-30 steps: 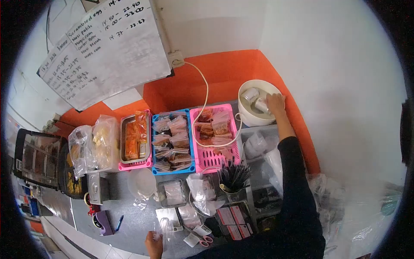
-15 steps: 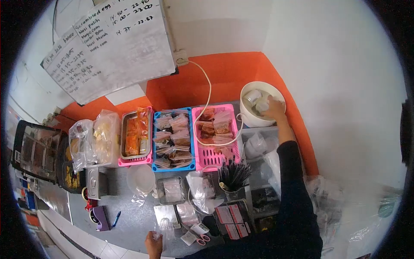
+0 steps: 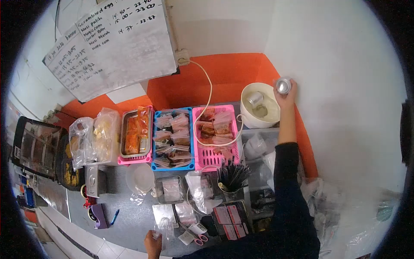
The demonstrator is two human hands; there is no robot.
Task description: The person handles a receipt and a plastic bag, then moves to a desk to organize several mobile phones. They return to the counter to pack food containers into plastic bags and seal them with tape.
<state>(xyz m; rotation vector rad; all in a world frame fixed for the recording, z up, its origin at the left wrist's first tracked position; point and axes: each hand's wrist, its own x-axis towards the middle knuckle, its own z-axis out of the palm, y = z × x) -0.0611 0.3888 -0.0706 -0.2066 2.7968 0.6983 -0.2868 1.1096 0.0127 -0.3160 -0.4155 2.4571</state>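
Observation:
My right hand [image 3: 288,96] is raised at the right rim of the round cream bucket [image 3: 274,120], its fingers wrapped around a small silver-ended can [image 3: 283,85]. Inside the bucket lies a similar can [image 3: 255,98] on its side, above a pale round item [image 3: 260,111] that I cannot make out. At the front edge of the counter my left hand [image 3: 153,244] is closed on a thin clear plastic bag [image 3: 164,228], whose loose part spreads to the right. Beside that bag are pink-handled scissors [image 3: 200,239] and white labels [image 3: 186,237].
Along the back stand a pink basket [image 3: 215,163] and a blue basket [image 3: 174,167] of filled sachets, and a steel tray [image 3: 124,151] with orange packets. Black cutlery [image 3: 233,175] stands upright in a holder. A white cable [image 3: 210,86] hangs across the pink basket. A whiteboard [image 3: 125,56] is on the wall.
My right hand has come up out of the bucket and to the right, bringing a can with it. My left hand stays in place with the plastic bag.

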